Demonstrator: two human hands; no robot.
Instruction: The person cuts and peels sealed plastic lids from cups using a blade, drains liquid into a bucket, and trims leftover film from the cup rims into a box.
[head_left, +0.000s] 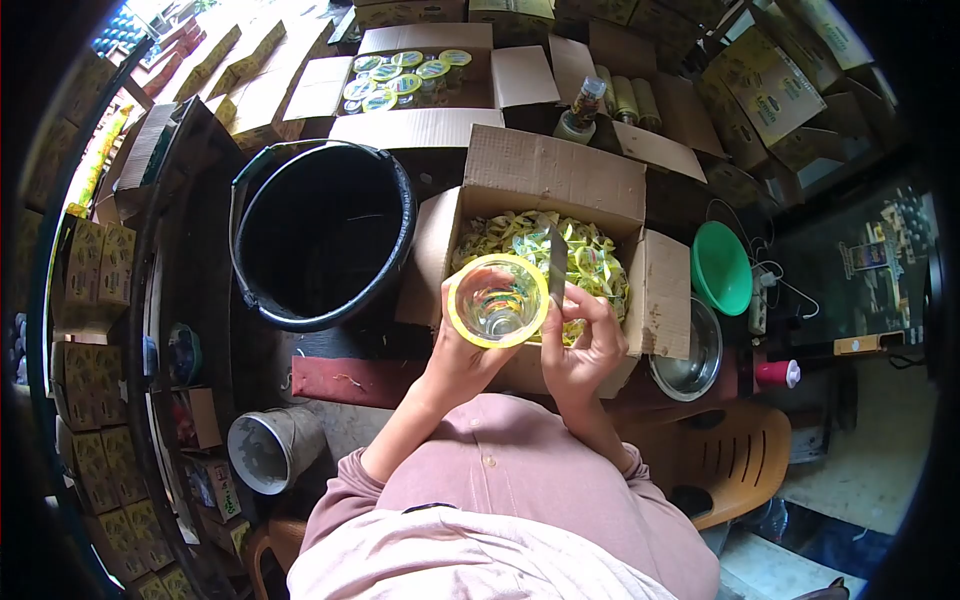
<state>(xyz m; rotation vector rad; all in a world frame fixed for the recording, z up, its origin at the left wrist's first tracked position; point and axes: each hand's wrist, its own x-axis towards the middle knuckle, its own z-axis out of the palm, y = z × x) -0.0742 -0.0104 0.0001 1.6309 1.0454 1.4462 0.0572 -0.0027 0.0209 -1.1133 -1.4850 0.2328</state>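
A clear plastic cup point(500, 318) with a yellow rim faces the camera, its mouth uncovered. My left hand point(462, 350) is wrapped round its left side and underside. At the cup's right edge, my right hand point(583, 345) pinches a flat, dark blade-like strip point(557, 262) that stands upright, with its fingertips next to the rim. Both hands are over the near side of an open cardboard box point(555, 170), which holds a heap of yellow and clear plastic scraps point(600, 262).
A large black bucket point(245, 215) stands left of the box. Behind are a carton of lidded cups point(405, 80) and a carton of bottles point(625, 100). To the right are a green bowl point(721, 268), a metal bowl point(700, 362) and a power strip point(759, 302).
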